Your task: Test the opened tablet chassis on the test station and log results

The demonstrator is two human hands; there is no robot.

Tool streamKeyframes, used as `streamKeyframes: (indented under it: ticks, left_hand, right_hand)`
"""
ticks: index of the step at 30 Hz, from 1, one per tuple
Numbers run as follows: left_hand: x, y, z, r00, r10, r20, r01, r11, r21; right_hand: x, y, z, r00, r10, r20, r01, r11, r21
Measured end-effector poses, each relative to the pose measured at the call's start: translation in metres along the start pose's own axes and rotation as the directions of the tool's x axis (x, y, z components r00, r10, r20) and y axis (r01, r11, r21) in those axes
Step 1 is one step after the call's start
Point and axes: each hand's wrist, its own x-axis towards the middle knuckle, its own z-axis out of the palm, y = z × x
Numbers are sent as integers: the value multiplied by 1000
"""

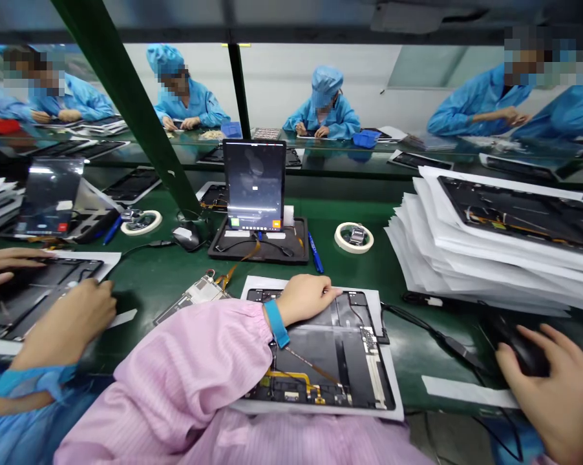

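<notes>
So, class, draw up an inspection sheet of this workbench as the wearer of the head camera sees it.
surface: green bench, with white sheets laid under the work.
job's things: opened tablet on a white sheet, yellow flex cable exposed.
clutter: blue pen, tape roll, tall stack of white sheets.
grips: left hand resting on the opened tablet; right hand on a black mouse.
cables: black cable along the bench, right of the tablet.
surroundings: upright tablet on a black stand; co-worker in a blue gown across the bench; a neighbour's hand at left.
</notes>
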Motion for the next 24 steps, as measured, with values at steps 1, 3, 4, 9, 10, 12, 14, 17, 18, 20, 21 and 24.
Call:
streamKeyframes:
  ticks: [1, 3, 4, 9, 10, 12, 14, 17, 18, 20, 21, 24]
  left_hand:
    - [0, 0, 0, 1000, -2, 2, 2, 1000, 1]
    - [0, 0, 0, 1000, -4, 0, 4, 1000, 9]
    - [0, 1, -1, 1000, -4, -4, 4, 1000, 14]
    - [-1, 2, -2, 1000, 5, -4, -5, 1000, 18]
    - [-2, 2, -3, 1000, 4, 3, -4, 1000, 20]
    - [-4, 3, -3, 1000, 0, 13, -1, 999, 33]
    - [-5, 2, -3, 1000, -3, 15, 3, 999, 47]
    - [-5, 0, -2, 1000, -5, 28, 4, 998, 58]
    - [-5, 0, -2, 999, -1, 34, -1, 998, 61]
    - [-5, -1, -2, 999, 14, 44, -17, 997, 70]
    - [-5, -1, -2, 999, 20, 48, -24, 997, 76]
    - [-6, 0, -1, 998, 19, 53, -23, 996, 89]
  right_hand:
    - [0, -2, -1, 1000, 1, 10, -1, 1000, -7]
    - [1, -4, -2, 1000, 14, 13, -14, 1000, -18]
    - [1, -5, -2, 1000, 21, 7, -21, 1000, -18]
    - [4, -18, -8, 1000, 2, -7, -2, 1000, -13]
    - [4, -26, -13, 999, -3, -44, 2, 1000, -28]
    - [3, -54, -26, 991, -68, -112, 65, 997, -36]
    - [4, -91, -36, 946, -322, 44, 312, 939, 147]
    - [9, -147, -37, 593, -687, 419, 539, 726, 427]
    - [11, -160, -35, 516, -724, 458, 553, 689, 468]
    - [14, -175, -29, 439, -758, 483, 570, 650, 502]
    - [16, -177, -27, 413, -772, 483, 572, 632, 523]
    - [23, -165, -26, 311, -816, 487, 528, 574, 625]
